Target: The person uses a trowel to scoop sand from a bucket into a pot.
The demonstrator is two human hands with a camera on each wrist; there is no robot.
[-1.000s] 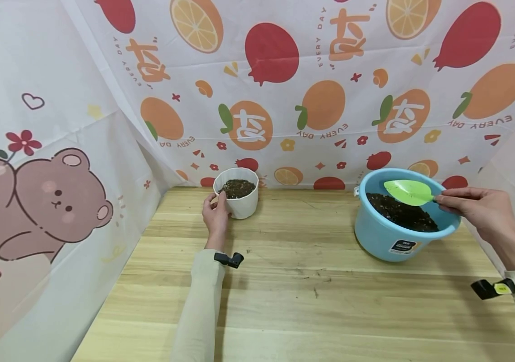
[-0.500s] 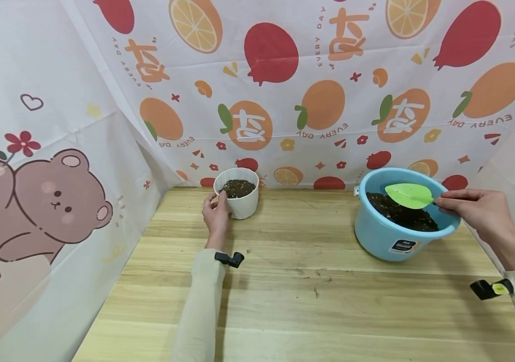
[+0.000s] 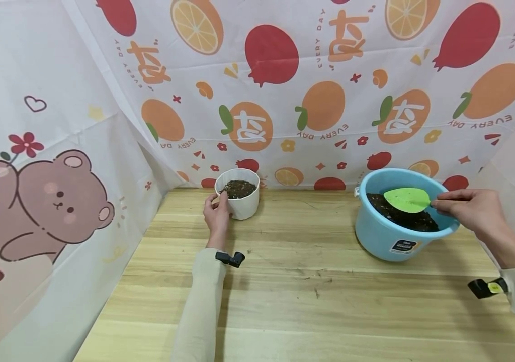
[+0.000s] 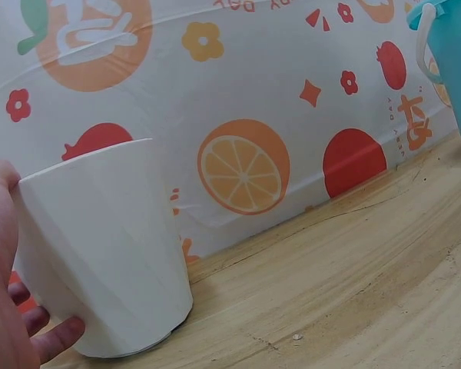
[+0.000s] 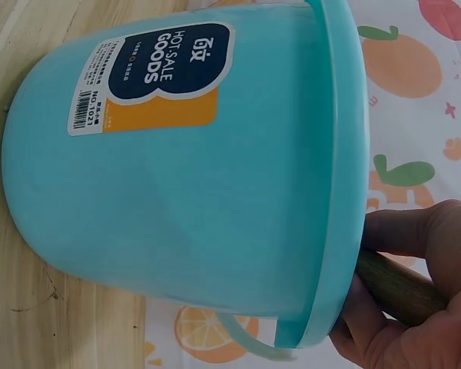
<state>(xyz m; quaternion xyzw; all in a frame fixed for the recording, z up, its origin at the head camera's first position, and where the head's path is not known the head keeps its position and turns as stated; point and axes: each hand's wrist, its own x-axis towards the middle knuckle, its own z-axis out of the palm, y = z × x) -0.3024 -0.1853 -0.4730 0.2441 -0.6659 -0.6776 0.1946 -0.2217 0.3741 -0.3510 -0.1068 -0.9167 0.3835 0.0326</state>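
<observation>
At the back left of the table stands a white faceted flower pot (image 3: 245, 208) with dark soil (image 3: 240, 189) inside. My left hand (image 3: 217, 213) grips its left side, thumb at the rim and fingers round the lower wall, as the left wrist view shows. On the right, my right hand (image 3: 475, 208) holds a green trowel (image 3: 406, 200) by its brown handle (image 5: 399, 288), between thumb and fingers at the bucket's rim. The leaf-shaped blade lies over dark soil (image 3: 386, 213) inside the light blue bucket (image 3: 375, 234); the bucket wall hides it in the right wrist view.
The wooden table (image 3: 275, 311) carries a few dark crumbs (image 3: 316, 281) near its middle. A fruit-print cloth (image 3: 303, 60) hangs right behind the pot and bucket. Another cloth with a bear print (image 3: 58, 201) hangs along the left. The bucket's white handle (image 4: 424, 46) hangs at its side.
The right hand has turned the trowel, so its blade shows a flatter green face, and has shifted it slightly down and left over the bucket's soil. The left hand and pot stay put.
</observation>
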